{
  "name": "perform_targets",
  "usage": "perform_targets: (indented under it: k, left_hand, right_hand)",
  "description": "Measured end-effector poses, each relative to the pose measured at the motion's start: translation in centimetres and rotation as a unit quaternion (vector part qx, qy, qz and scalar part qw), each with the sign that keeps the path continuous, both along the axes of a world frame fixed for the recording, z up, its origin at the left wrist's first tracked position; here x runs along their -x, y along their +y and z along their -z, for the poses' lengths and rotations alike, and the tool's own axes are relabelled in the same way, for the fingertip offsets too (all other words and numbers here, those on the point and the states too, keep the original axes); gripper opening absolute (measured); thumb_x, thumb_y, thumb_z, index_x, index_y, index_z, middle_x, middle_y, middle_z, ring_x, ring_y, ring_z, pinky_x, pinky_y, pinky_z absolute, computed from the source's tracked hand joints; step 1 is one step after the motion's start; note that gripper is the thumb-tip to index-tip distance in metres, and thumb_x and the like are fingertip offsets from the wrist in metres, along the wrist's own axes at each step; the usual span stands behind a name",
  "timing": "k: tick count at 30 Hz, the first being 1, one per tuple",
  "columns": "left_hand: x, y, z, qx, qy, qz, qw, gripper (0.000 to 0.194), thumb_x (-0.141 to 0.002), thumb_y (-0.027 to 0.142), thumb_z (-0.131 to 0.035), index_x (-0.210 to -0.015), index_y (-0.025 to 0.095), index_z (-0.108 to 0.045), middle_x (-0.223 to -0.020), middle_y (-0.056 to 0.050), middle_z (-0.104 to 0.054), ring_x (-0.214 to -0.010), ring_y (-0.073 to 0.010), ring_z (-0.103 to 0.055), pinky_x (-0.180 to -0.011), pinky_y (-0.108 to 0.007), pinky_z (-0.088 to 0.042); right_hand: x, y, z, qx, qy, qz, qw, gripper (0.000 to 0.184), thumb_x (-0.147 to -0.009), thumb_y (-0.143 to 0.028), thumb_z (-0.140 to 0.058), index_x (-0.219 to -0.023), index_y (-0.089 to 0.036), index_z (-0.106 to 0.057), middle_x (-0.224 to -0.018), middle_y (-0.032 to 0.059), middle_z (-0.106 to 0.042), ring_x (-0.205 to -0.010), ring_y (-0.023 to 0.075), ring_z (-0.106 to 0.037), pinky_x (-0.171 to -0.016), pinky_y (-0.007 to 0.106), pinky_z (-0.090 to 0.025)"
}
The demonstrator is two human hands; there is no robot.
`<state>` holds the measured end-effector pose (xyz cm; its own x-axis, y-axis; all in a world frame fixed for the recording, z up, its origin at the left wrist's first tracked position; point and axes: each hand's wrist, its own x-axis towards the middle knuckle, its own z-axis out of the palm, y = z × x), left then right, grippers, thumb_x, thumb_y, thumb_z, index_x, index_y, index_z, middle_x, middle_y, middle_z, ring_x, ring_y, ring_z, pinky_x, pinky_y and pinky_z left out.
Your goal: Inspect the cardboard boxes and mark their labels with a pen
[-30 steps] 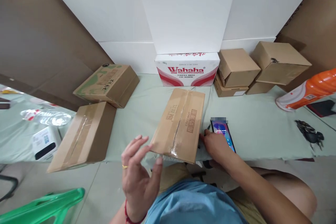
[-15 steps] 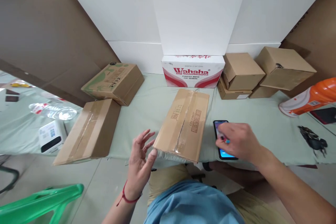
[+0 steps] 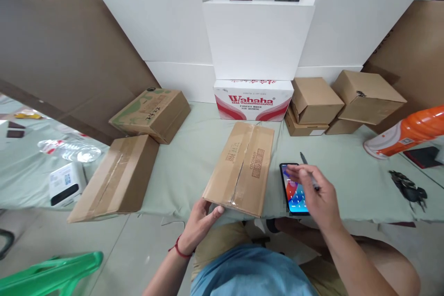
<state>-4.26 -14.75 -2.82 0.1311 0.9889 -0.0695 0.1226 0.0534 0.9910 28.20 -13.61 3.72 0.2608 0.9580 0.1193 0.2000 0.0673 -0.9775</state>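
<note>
A taped brown cardboard box (image 3: 243, 166), printed COCONUT with square codes, lies lengthwise before me, its near end at the table edge. My left hand (image 3: 201, 224) grips its near left corner. The thumb lies along the near end, while the other fingers are partly hidden by the box. Between the fingers of my right hand (image 3: 317, 194) is a dark, slim pen (image 3: 304, 159), its end pointing up and away. That hand hovers over a smartphone (image 3: 294, 196) with a lit screen, covering part of it.
Two cardboard boxes (image 3: 114, 175) (image 3: 151, 113) stand left. A Wahaha carton (image 3: 253, 101) is against the white panels (image 3: 258, 41). Several brown boxes (image 3: 317, 99) are stacked back right. An orange-labelled bottle (image 3: 405, 132) and keys (image 3: 407, 187) lie right. A green stool (image 3: 52, 270) is lower left.
My left hand has moved from beside the box onto its near corner. My right hand has turned and its fingers have loosened, so the pen now shows. The view has tilted up slightly.
</note>
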Motion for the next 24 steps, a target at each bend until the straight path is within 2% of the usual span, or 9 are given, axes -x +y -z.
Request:
perform_targets:
  k: [2,4,7,10,13,17,20,22,24]
  left_hand:
    - [-0.6,-0.9,-0.3,-0.014,0.019,0.011,1.000,0.081,-0.085,0.079,-0.078,-0.143,0.021,-0.073,-0.144,-0.018,-0.075,-0.140,-0.0415,-0.066,-0.123,-0.054,-0.050]
    - [-1.4,-1.7,-0.7,-0.033,0.041,0.015,0.998,0.074,-0.090,0.070,-0.079,-0.146,0.023,-0.071,-0.146,-0.016,-0.074,-0.134,-0.0391,-0.070,-0.114,-0.049,-0.057]
    - [-2.6,-2.3,-1.1,-0.057,0.065,-0.013,0.996,0.066,-0.091,0.064,-0.079,-0.142,0.023,-0.073,-0.137,-0.015,-0.078,-0.123,-0.0370,-0.074,-0.103,-0.044,-0.062]
    - [-3.1,-2.3,-1.2,-0.064,0.068,-0.028,0.995,0.064,-0.089,0.065,-0.080,-0.138,0.023,-0.076,-0.133,-0.014,-0.080,-0.120,-0.0371,-0.076,-0.102,-0.044,-0.063]
    - [-2.3,-1.9,-1.0,-0.068,0.079,-0.030,0.994,0.063,-0.087,0.065,-0.082,-0.135,0.024,-0.079,-0.131,-0.014,-0.081,-0.116,-0.0368,-0.078,-0.100,-0.044,-0.064]
    - [1.1,-0.1,-0.7,-0.090,0.131,-0.007,0.987,0.054,-0.083,0.062,-0.085,-0.121,0.024,-0.085,-0.110,-0.011,-0.086,-0.101,-0.0347,-0.081,-0.094,-0.042,-0.066]
    - [4.2,1.8,-0.7,-0.099,0.152,-0.062,0.981,0.049,-0.084,0.069,-0.081,-0.101,0.024,-0.087,-0.102,-0.011,-0.086,-0.097,-0.0331,-0.081,-0.089,-0.041,-0.066]
    - [5.3,2.4,-0.7,-0.087,0.155,-0.145,0.973,0.052,-0.087,0.073,-0.076,-0.098,0.023,-0.085,-0.102,-0.011,-0.086,-0.098,-0.0317,-0.081,-0.089,-0.040,-0.066]
    - [5.1,1.8,-0.6,-0.071,0.145,-0.225,0.961,0.056,-0.090,0.074,-0.073,-0.104,0.021,-0.082,-0.106,-0.013,-0.086,-0.100,-0.0313,-0.081,-0.090,-0.041,-0.066]
  right_hand:
    - [1.3,-0.9,-0.3,-0.002,-0.022,-0.054,0.998,0.036,-0.103,-0.060,-0.068,-0.110,-0.025,-0.070,-0.131,0.0125,-0.082,-0.116,0.0246,-0.082,-0.099,0.035,-0.066]
    - [2.5,-1.5,-0.9,-0.003,-0.048,-0.073,0.996,0.033,-0.102,-0.058,-0.068,-0.105,-0.026,-0.065,-0.135,0.0126,-0.081,-0.109,0.0227,-0.083,-0.093,0.032,-0.067]
    - [3.5,-2.1,-1.7,0.006,-0.104,-0.053,0.993,0.031,-0.103,-0.056,-0.065,-0.096,-0.026,-0.061,-0.131,0.0123,-0.083,-0.089,0.0192,-0.082,-0.081,0.030,-0.066]
    - [3.9,-2.5,-2.0,0.011,-0.130,-0.036,0.991,0.031,-0.102,-0.057,-0.064,-0.093,-0.027,-0.061,-0.117,0.0106,-0.086,-0.075,0.0186,-0.078,-0.073,0.030,-0.065]
    - [4.0,-3.3,-1.9,0.014,-0.123,-0.037,0.992,0.031,-0.100,-0.056,-0.066,-0.092,-0.027,-0.061,-0.116,0.0098,-0.086,-0.079,0.0206,-0.080,-0.077,0.033,-0.066]
    - [3.5,-4.2,-2.3,0.026,-0.094,-0.077,0.992,0.029,-0.100,-0.054,-0.071,-0.093,-0.028,-0.060,-0.117,0.0093,-0.086,-0.098,0.0241,-0.083,-0.086,0.034,-0.066]
    - [1.5,-1.9,-3.3,0.016,-0.074,-0.066,0.995,0.027,-0.100,-0.051,-0.073,-0.107,-0.028,-0.061,-0.119,0.0102,-0.085,-0.105,0.0253,-0.082,-0.088,0.036,-0.066]
    - [-0.3,2.0,-3.7,-0.029,-0.095,0.018,0.995,0.032,-0.097,-0.051,-0.074,-0.113,-0.028,-0.059,-0.128,0.0115,-0.082,-0.114,0.0258,-0.080,-0.096,0.040,-0.063]
    - [-1.9,6.8,-3.5,-0.063,-0.123,0.043,0.989,0.039,-0.093,-0.053,-0.075,-0.113,-0.027,-0.055,-0.139,0.0147,-0.078,-0.122,0.0275,-0.075,-0.107,0.049,-0.058]
